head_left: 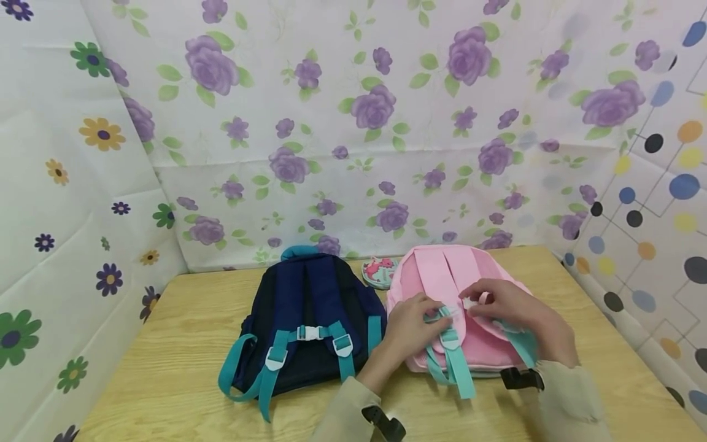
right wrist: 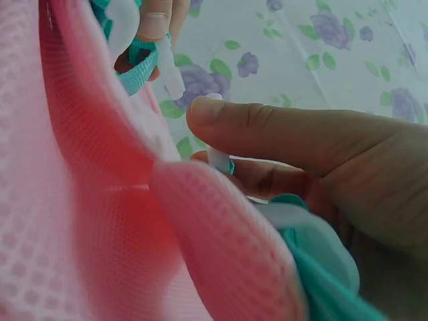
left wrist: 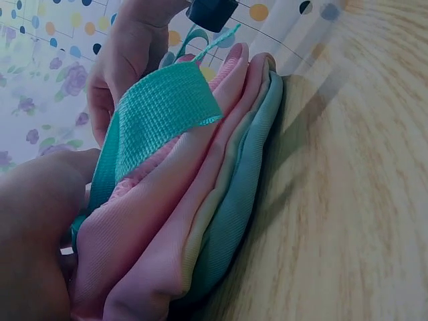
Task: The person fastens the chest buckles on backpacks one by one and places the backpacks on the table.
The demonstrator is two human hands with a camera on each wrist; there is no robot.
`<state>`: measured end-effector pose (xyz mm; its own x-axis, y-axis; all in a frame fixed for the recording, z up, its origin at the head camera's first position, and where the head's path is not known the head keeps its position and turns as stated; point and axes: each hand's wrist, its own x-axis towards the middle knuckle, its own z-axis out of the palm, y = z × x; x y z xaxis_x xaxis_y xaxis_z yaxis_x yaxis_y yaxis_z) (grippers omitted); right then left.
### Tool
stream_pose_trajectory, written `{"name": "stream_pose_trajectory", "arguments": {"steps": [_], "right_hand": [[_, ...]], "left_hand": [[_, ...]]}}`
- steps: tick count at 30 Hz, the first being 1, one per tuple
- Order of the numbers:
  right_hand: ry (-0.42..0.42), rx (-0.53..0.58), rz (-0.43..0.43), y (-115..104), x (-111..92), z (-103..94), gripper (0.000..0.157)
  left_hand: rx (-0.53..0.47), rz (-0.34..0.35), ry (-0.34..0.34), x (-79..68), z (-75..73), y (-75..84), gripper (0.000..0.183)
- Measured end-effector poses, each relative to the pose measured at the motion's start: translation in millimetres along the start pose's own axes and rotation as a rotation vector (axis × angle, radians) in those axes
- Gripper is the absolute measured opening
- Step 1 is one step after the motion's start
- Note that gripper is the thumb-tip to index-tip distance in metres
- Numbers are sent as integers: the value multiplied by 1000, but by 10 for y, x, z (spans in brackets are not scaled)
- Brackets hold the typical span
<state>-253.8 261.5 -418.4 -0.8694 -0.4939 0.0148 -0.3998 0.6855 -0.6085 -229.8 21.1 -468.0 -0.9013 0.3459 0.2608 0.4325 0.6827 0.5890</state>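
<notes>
A pink backpack (head_left: 442,261) with turquoise straps (head_left: 457,362) lies on the table with its shoulder straps facing up. My left hand (head_left: 410,325) pinches one white buckle half (right wrist: 174,75) with its turquoise webbing. Between thumb and fingers, my right hand (head_left: 505,301) holds the other white buckle half (right wrist: 217,159). A small gap separates the two halves over the shoulder straps. In the left wrist view, a wide turquoise strap end (left wrist: 167,110) partly hides the right hand.
A navy backpack (head_left: 302,288) lies to the left, its white chest buckle (head_left: 310,333) joined. Behind and between the bags is a small turquoise item with a pink pattern (head_left: 378,272). The wooden table (head_left: 182,344) meets patterned cloth walls (head_left: 331,123) at the back and sides.
</notes>
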Motion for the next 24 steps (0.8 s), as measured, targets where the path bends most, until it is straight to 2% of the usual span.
{"name": "stream_pose_trajectory", "arguments": {"steps": [6,11,18,24], "right_hand": [[-30,-1,-45,-49,-21,-8,36],[-21,10,-44,-89,-30,-20,38],[16,-16,-16,-133,-13,-24,23],[5,-6,-17,-142,-14,-5,23]], "left_hand": [[-43,-3,10,13,-24,-18,39],[-68,19,20,18,-40,-31,38],[-93,30,25,20,-77,-25,37],[-80,37,16,18,-68,-44,36]]}}
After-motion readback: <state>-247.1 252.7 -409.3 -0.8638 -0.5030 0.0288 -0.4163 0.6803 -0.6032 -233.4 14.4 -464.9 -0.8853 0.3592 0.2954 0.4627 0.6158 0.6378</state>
